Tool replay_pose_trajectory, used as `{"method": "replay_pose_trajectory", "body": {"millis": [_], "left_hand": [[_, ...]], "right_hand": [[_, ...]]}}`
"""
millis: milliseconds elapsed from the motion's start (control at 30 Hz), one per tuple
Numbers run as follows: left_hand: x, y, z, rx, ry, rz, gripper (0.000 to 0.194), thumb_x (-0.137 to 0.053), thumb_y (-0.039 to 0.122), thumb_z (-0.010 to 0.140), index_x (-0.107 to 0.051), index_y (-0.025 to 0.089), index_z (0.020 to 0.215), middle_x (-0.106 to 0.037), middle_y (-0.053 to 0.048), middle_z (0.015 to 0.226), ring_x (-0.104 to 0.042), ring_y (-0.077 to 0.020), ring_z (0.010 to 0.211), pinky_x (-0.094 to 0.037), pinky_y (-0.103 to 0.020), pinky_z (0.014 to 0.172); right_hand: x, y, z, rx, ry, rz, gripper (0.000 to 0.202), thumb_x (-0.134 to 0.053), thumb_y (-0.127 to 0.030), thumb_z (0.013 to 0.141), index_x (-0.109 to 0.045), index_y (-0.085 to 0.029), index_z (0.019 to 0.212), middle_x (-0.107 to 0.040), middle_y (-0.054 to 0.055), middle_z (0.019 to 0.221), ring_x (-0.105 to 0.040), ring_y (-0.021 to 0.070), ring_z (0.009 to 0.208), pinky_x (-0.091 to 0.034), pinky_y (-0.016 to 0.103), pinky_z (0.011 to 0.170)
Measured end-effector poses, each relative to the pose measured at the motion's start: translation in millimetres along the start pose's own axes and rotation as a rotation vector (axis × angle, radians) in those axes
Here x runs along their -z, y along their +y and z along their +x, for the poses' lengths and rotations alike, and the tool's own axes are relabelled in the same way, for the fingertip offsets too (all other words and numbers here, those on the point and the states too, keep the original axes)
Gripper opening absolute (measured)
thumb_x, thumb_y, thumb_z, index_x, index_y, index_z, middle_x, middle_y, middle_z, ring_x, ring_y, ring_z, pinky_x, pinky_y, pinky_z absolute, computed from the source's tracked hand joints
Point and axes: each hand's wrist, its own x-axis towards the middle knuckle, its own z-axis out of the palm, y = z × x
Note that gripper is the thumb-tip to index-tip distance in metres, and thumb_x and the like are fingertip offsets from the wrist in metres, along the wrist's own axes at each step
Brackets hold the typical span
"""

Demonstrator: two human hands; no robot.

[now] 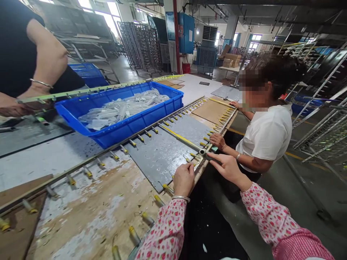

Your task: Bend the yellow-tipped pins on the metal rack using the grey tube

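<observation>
A long metal frame (179, 136) with rows of yellow-ended pegs and thin hooks lies on the worktable. My left hand (184, 180) is at its near rail, fingers pinched together close to a peg; whatever they hold is too small to name. To its right, my right hand (226, 167) points its fingers at the round tube end (202, 152) of the yellow crossbar, with thumb and forefinger apart. Under the frame is a wet-looking grey sheet (159, 144).
A blue crate (135, 124) of clear plastic pieces stands beyond the frame. At the right, a person in a white shirt (267, 133) has hands on the same frame. Another person's arms (48, 54) hold a frame at the left. Racks (142, 47) stand behind.
</observation>
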Motion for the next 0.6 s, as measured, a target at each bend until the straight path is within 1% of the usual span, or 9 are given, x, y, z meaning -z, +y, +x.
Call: {"method": "replay_pose_trajectory", "body": {"millis": [67,100,133,267,300,400,433,567,600], "left_hand": [[-0.4,-0.3,-0.1,-0.006,0.006,0.000,0.027,-0.048,0.029,0.095,-0.074,0.022,0.095,-0.070,-0.007,0.091,-0.061,-0.0200,0.087,-0.036,-0.028,0.073],[-0.5,-0.5,-0.1,-0.008,0.010,-0.001,0.027,-0.048,0.029,0.095,-0.074,0.022,0.095,-0.070,-0.007,0.091,-0.061,-0.0200,0.088,-0.036,-0.028,0.073],[-0.6,-0.5,-0.1,-0.008,0.011,-0.002,0.027,-0.048,0.029,0.095,-0.074,0.022,0.096,-0.070,-0.007,0.091,-0.061,-0.0200,0.088,-0.037,-0.028,0.073],[-0.5,-0.5,-0.1,-0.003,-0.001,-0.005,0.027,-0.049,0.029,0.095,-0.074,0.021,0.097,-0.070,-0.008,0.094,-0.061,-0.0207,0.090,-0.037,-0.028,0.075],[-0.4,-0.6,0.0,-0.001,-0.004,-0.003,0.027,-0.049,0.030,0.095,-0.074,0.022,0.097,-0.070,-0.008,0.094,-0.061,-0.0207,0.090,-0.037,-0.028,0.075],[-0.4,-0.7,0.2,-0.001,-0.006,0.005,0.027,-0.048,0.030,0.095,-0.074,0.022,0.097,-0.070,-0.007,0.094,-0.061,-0.0207,0.091,-0.038,-0.029,0.076],[-0.5,-0.8,0.4,-0.001,-0.006,0.005,0.028,-0.048,0.030,0.095,-0.074,0.022,0.097,-0.070,-0.007,0.094,-0.061,-0.0206,0.091,-0.038,-0.029,0.076],[-0.6,-0.6,0.7,0.005,-0.007,0.004,0.028,-0.047,0.030,0.096,-0.074,0.021,0.098,-0.071,-0.008,0.096,-0.061,-0.0204,0.092,-0.037,-0.028,0.076],[-0.5,-0.4,0.6,0.006,-0.008,0.004,0.028,-0.047,0.030,0.096,-0.074,0.021,0.097,-0.071,-0.008,0.095,-0.061,-0.0203,0.091,-0.037,-0.028,0.076]], "right_hand": [[1.6,-1.3,0.6,0.020,0.148,0.074,0.033,-0.058,-0.029,0.094,-0.066,-0.024,0.126,-0.072,0.005,0.116,-0.070,0.0237,0.103,-0.056,0.034,0.090],[1.0,-1.8,0.4,0.027,0.191,0.101,0.034,-0.057,-0.030,0.095,-0.065,-0.024,0.127,-0.071,0.006,0.117,-0.069,0.0238,0.104,-0.056,0.034,0.091],[-0.2,-2.1,0.1,0.030,0.187,0.108,0.034,-0.056,-0.030,0.095,-0.065,-0.024,0.126,-0.072,0.006,0.116,-0.069,0.0239,0.104,-0.056,0.034,0.091],[-4.0,-3.0,0.0,0.023,-0.068,0.027,0.034,-0.057,-0.028,0.094,-0.066,-0.025,0.126,-0.073,0.005,0.113,-0.071,0.0243,0.098,-0.058,0.036,0.088],[-3.6,-3.6,0.4,0.021,-0.070,0.032,0.034,-0.057,-0.028,0.094,-0.066,-0.025,0.126,-0.072,0.005,0.115,-0.071,0.0240,0.099,-0.057,0.035,0.090],[-1.6,-4.8,1.9,0.016,0.074,0.108,0.034,-0.056,-0.029,0.095,-0.064,-0.024,0.128,-0.069,0.005,0.121,-0.067,0.0225,0.109,-0.053,0.033,0.096],[-1.5,-4.5,2.1,0.014,0.088,0.110,0.034,-0.055,-0.030,0.095,-0.064,-0.023,0.128,-0.069,0.005,0.122,-0.067,0.0224,0.110,-0.053,0.033,0.096],[-2.0,-1.0,1.5,-0.003,-0.096,-0.032,0.033,-0.057,-0.028,0.094,-0.065,-0.027,0.126,-0.072,0.004,0.116,-0.071,0.0224,0.099,-0.057,0.033,0.087],[-1.6,-0.5,1.2,0.000,-0.106,-0.035,0.033,-0.058,-0.028,0.094,-0.065,-0.027,0.126,-0.072,0.004,0.115,-0.071,0.0223,0.098,-0.057,0.033,0.087]]}}
